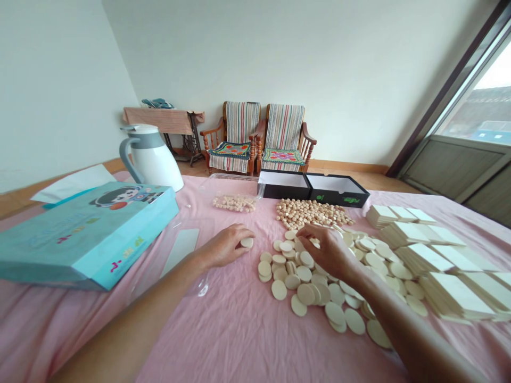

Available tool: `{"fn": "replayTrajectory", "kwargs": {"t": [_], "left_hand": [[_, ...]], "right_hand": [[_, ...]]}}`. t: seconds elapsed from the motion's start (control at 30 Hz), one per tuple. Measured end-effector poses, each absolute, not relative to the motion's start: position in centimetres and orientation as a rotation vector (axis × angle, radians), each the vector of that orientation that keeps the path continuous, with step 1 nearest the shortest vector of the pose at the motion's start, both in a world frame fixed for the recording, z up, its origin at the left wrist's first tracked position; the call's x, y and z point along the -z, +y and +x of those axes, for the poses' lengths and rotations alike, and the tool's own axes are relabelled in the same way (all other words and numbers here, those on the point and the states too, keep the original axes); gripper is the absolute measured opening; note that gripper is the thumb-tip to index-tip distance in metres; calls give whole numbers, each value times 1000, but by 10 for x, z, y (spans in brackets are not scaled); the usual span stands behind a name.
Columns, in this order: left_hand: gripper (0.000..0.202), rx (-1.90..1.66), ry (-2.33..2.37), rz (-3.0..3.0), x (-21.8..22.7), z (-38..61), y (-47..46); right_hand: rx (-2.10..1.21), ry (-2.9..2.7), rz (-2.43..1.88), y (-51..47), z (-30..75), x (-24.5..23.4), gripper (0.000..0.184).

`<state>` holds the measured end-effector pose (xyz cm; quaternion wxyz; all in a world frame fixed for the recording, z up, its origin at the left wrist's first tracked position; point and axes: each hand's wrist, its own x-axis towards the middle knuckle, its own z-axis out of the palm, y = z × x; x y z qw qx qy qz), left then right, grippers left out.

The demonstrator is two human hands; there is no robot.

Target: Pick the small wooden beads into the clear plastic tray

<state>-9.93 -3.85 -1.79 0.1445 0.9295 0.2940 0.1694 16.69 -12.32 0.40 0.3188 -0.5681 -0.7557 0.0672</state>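
My left hand [228, 246] is closed on a pale round wooden disc [247, 243], held between thumb and fingers above the pink cloth. To its right, my right hand [327, 249] reaches over a spread heap of similar discs [305, 293]. Its thumb and fingertips are pinched together at the heap's far edge, beside a single disc [290, 234]. Whether anything sits between those fingertips is hidden. Just beyond that hand lies a pile of small round wooden beads [307, 211].
Stacks of pale rectangular boards [459, 292] stand at right. Behind the beads are black open boxes [337, 190]. A clear plastic container [233, 197] holds more beads. On the left are a turquoise box [91, 234], a white-grey jug [155, 159] and clear plastic packaging [203, 282].
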Motion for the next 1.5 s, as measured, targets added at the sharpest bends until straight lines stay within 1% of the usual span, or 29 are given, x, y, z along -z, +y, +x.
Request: {"fn": "replayTrajectory", "kwargs": {"t": [0.13, 0.17, 0.27, 0.33, 0.57, 0.63, 0.77, 0.8, 0.97, 1.23, 1.33, 1.5], "left_hand": [[23, -507, 1001, 2623, 16, -98, -43], [25, -510, 1026, 2604, 16, -98, -44], [44, -501, 982, 2569, 14, -102, -43], [49, -484, 902, 2564, 14, -105, -40], [28, -494, 887, 2557, 14, -105, -38], [28, -495, 906, 2559, 13, -105, -39], [36, -472, 842, 2589, 12, -104, -41], [36, -460, 816, 2603, 12, -104, -41], [20, -431, 776, 2648, 13, -100, -42], [16, -458, 899, 2643, 14, -110, -41], [17, -465, 920, 2640, 16, -114, -39], [23, -470, 916, 2674, 20, -117, -37]], "right_hand": [[-192, -1999, -1501, -124, 167, -5, 17], [-196, -2000, -1503, -123, 168, -5, 17], [-207, -1999, -1504, -123, 169, -4, 16], [-209, -2002, -1500, -122, 170, -4, 16], [-214, -2037, -1479, -123, 170, -4, 17], [-219, -2041, -1479, -123, 170, -5, 17], [-225, -2051, -1476, -123, 170, -5, 17], [-222, -2054, -1477, -123, 169, -5, 17], [-211, -2077, -1481, -124, 168, -5, 17], [-182, -2023, -1486, -120, 171, -14, 15], [-188, -2160, -1486, -113, 167, -19, 19], [-296, -2440, -1476, -96, 154, -17, 27]]}}
